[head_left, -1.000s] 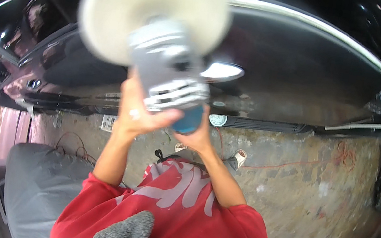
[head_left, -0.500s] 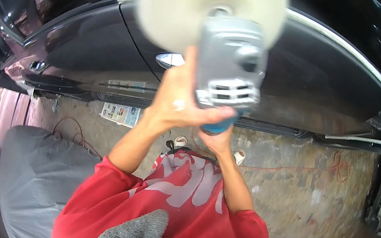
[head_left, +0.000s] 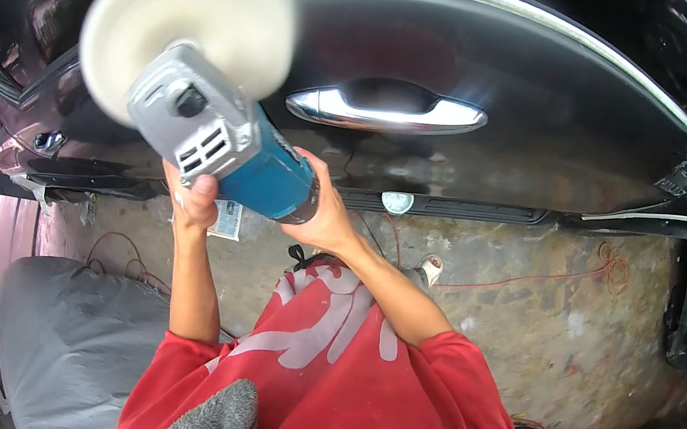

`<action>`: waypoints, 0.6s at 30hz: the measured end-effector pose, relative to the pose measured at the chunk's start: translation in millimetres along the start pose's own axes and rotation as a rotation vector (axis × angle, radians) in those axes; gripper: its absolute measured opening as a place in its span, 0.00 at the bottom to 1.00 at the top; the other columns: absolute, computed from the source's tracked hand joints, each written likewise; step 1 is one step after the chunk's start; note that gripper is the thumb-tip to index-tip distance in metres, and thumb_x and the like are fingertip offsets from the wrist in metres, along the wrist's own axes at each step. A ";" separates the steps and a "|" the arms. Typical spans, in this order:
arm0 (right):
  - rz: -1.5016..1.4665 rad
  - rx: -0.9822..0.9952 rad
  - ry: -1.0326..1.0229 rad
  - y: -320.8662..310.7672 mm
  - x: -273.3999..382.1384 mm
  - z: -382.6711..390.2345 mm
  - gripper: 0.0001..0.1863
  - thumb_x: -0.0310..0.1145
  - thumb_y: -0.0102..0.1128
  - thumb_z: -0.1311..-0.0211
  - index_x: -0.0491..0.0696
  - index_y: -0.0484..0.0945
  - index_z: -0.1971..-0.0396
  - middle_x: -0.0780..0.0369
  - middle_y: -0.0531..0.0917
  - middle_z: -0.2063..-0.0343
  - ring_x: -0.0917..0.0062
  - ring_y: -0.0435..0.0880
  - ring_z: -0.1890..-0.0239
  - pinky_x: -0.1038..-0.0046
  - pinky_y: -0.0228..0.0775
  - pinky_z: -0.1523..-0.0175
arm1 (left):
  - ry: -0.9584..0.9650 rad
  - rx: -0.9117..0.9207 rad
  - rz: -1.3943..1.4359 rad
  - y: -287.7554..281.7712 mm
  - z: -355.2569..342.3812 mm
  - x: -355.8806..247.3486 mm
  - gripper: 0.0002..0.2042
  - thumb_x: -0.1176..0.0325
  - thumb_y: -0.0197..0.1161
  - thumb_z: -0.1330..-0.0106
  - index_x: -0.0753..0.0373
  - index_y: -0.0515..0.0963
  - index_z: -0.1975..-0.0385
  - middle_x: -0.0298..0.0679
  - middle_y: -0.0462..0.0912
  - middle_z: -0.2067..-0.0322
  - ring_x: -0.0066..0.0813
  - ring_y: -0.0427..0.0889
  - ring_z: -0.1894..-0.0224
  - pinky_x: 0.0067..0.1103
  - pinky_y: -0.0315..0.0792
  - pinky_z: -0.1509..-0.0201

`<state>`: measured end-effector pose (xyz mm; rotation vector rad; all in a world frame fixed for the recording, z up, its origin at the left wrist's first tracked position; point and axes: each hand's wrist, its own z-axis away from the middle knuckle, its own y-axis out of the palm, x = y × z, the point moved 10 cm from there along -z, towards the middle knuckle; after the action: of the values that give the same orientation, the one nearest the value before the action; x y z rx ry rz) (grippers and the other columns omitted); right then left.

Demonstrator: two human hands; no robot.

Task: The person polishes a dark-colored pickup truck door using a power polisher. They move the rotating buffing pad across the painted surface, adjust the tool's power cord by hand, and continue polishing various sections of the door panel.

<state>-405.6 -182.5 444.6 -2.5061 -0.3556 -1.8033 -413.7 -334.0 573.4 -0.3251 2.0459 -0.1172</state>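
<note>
Both my hands hold a blue and grey power polisher up in front of the car's side. My left hand grips it under the grey head, thumb showing and most fingers hidden. Around the rear end of the blue body wraps my right hand. The round cream polishing pad looks blurred and lies over the dark car panel at upper left; whether it touches the paint I cannot tell. Right of the polisher is a chrome door handle on the black car door.
A red cord runs over the stained floor to a loose coil at right. A grey-covered object stands at lower left. Newspaper lies below the car's sill. A grey towel hangs over my red shirt.
The polisher has swung left and tilted, with both hands moving along with it. The chrome door handle and more of the door now show at the centre.
</note>
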 end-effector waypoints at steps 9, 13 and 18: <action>-0.079 -0.218 0.056 -90.2 -29.2 49.6 0.45 0.25 0.71 0.66 0.46 0.57 0.42 0.58 0.73 0.53 0.71 0.74 0.50 0.69 0.63 0.43 | 0.076 0.346 -0.105 151.8 -17.3 -66.4 0.41 0.49 0.74 0.62 0.72 0.64 0.54 0.51 0.81 0.66 0.41 0.84 0.63 0.27 0.76 0.58; -0.251 -0.284 0.140 -115.5 -34.8 65.4 0.30 0.22 0.68 0.65 0.44 0.68 0.56 0.62 0.77 0.64 0.76 0.77 0.61 0.73 0.69 0.52 | 0.160 0.451 -0.264 199.4 -13.2 -80.2 0.41 0.43 0.73 0.62 0.73 0.64 0.59 0.56 0.79 0.71 0.49 0.82 0.69 0.31 0.75 0.63; -0.223 -0.267 0.101 -92.8 -11.9 52.3 0.28 0.22 0.67 0.64 0.45 0.69 0.57 0.62 0.77 0.64 0.77 0.77 0.60 0.72 0.69 0.53 | 0.094 0.467 -0.250 173.2 -16.0 -69.1 0.45 0.45 0.72 0.63 0.72 0.62 0.50 0.53 0.80 0.65 0.45 0.82 0.62 0.29 0.75 0.56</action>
<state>-379.4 -85.8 406.6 -2.6221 -0.4309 -2.1858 -428.0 -149.5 601.8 -0.2822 1.9904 -0.7626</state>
